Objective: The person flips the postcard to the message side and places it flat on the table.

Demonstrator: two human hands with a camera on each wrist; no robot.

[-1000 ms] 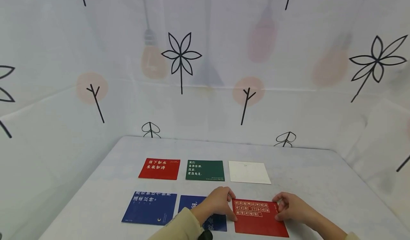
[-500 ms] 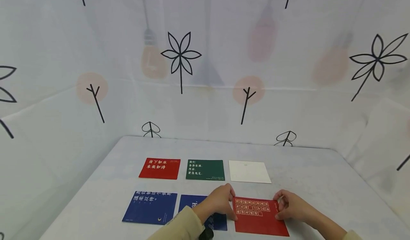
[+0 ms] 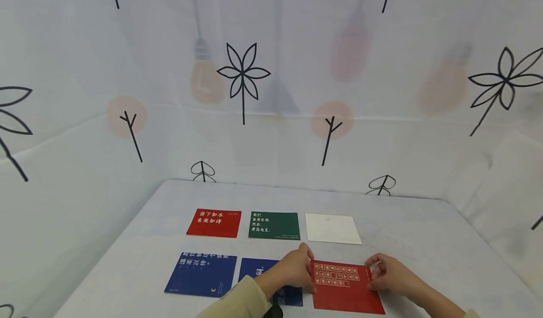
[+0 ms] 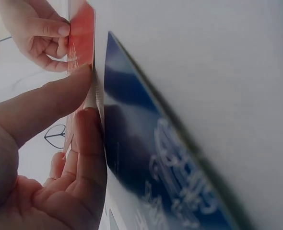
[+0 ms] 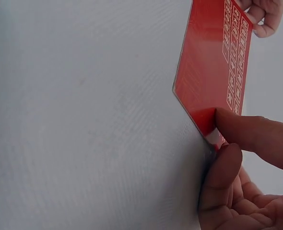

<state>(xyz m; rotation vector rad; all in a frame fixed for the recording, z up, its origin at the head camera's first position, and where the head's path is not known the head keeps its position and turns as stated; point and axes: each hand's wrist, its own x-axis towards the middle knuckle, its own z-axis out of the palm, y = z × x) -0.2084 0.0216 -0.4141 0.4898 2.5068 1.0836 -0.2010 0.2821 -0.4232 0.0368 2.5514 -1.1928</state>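
Looks like placing: red card (image 3: 348, 297) just right of a blue card (image 3: 253, 267) | left hand (image 3: 292, 270) pinching its left edge, right hand (image 3: 392, 276) its right | fully down on the table (image 3: 407, 242)? Hard to tell | next wants even lowering, then release

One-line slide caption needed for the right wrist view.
Right hand pinching the edge of a printed red card, left hand at the opposite edge.

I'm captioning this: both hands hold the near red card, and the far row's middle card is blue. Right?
Wrong colour: the head view shows the far row's middle card is green. The left hand and right hand do hold the near red card.
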